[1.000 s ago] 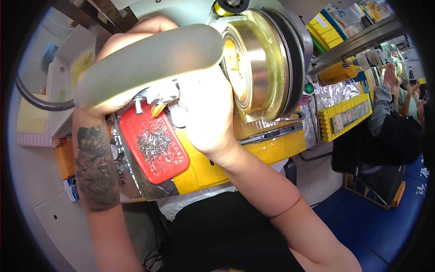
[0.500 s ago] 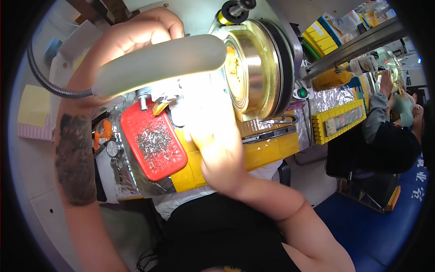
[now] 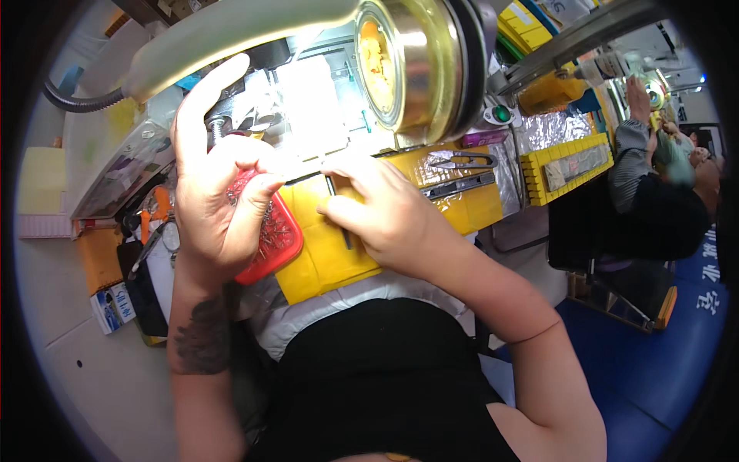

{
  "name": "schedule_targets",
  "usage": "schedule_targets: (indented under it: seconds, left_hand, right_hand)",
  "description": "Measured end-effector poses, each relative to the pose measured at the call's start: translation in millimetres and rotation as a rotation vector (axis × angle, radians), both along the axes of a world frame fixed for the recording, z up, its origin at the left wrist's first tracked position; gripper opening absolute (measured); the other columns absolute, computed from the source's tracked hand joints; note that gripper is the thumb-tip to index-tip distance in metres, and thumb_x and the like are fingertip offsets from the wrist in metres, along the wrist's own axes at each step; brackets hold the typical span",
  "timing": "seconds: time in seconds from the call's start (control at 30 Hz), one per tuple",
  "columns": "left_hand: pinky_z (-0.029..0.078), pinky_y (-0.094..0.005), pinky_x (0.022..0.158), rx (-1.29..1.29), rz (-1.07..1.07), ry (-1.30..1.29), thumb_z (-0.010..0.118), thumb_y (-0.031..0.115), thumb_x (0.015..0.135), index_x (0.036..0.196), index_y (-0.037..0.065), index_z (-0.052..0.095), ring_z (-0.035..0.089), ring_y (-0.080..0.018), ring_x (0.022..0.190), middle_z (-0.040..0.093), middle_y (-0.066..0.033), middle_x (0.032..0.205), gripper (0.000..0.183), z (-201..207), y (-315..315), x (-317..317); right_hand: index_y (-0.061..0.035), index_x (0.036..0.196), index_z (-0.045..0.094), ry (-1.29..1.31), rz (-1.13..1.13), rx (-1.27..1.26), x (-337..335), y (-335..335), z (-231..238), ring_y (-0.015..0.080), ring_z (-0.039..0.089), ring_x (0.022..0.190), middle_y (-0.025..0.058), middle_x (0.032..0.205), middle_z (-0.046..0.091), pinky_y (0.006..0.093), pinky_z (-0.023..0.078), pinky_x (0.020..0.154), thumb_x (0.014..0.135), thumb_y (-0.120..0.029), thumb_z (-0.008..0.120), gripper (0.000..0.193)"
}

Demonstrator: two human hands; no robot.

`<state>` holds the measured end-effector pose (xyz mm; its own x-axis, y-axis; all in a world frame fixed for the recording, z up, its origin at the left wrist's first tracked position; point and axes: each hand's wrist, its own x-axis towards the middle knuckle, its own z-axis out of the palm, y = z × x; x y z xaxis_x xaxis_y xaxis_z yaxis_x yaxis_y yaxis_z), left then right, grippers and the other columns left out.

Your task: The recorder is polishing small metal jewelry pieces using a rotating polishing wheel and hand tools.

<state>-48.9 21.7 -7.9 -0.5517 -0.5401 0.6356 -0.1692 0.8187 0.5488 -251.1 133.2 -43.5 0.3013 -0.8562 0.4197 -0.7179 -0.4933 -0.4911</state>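
Note:
My left hand is raised over the red tray, its index finger stretched up beside the machine's metal parts and its other fingers curled, with a gap to the thumb. Nothing shows between them. The tray, partly hidden by that hand, holds many small shiny metal pieces. To its right my right hand is closed, fingertips and thumb drawn in around a thin dark stick-like tool above the yellow mat. Glare from the lamp washes out the bright work area just beyond my fingers.
A grey lamp tube arches over the bench beside a round gold-coloured drum. Thread snips and a dark long tool lie on the right of the mat. Farther right are a yellow bin and another person.
My left hand has come down from behind the lamp to above the red tray. My right hand has drawn out of the glare toward me. The whole view has shifted.

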Motion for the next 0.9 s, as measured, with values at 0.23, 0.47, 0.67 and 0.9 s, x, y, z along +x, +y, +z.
schedule_targets:
  seconds: [0.23, 0.47, 0.67, 0.9]
  left_hand:
    - [0.029, -0.0479, 0.118, 0.022, 0.083, -0.089, 0.070, 0.004, 0.079, 0.087, 0.003, 0.071, 0.041, -0.0406, 0.141, 0.041, -0.0272, 0.154, 0.009, -9, -6, 19]
    - [0.030, -0.0463, 0.117, 0.039, 0.081, -0.123, 0.065, 0.002, 0.081, 0.081, 0.001, 0.067, 0.044, -0.0378, 0.140, 0.036, -0.0293, 0.156, 0.002, -8, -5, 17]
    - [0.029, -0.0481, 0.118, -0.006, 0.085, -0.096, 0.067, 0.001, 0.079, 0.082, 0.001, 0.068, 0.043, -0.0387, 0.141, 0.039, -0.0288, 0.154, 0.003, -10, -8, 17]
    - [0.031, -0.0467, 0.116, -0.066, 0.107, -0.073, 0.077, 0.002, 0.071, 0.085, 0.004, 0.073, 0.045, -0.0389, 0.138, 0.050, -0.0222, 0.148, 0.014, -8, -7, 13]
  right_hand:
    - [-0.0019, 0.104, 0.069, -0.384, -0.213, -0.201, 26, -11, 1, 0.0335, 0.069, 0.093, 0.0171, 0.102, 0.071, 0.0360, 0.055, 0.082, 0.084, 0.009, 0.068, 0.022]
    - [0.0015, 0.097, 0.068, -0.384, -0.325, -0.135, 23, -5, 4, 0.0314, 0.070, 0.087, 0.0172, 0.096, 0.070, 0.0340, 0.055, 0.078, 0.084, 0.005, 0.071, 0.014]
    - [0.0015, 0.100, 0.069, -0.311, -0.382, -0.120, 31, -7, 3, 0.0293, 0.070, 0.085, 0.0164, 0.093, 0.069, 0.0334, 0.055, 0.075, 0.084, 0.006, 0.069, 0.016]
    - [-0.0007, 0.105, 0.071, -0.199, -0.367, -0.123, 31, -13, 8, 0.0312, 0.070, 0.084, 0.0169, 0.092, 0.070, 0.0336, 0.056, 0.074, 0.082, 0.005, 0.070, 0.024]
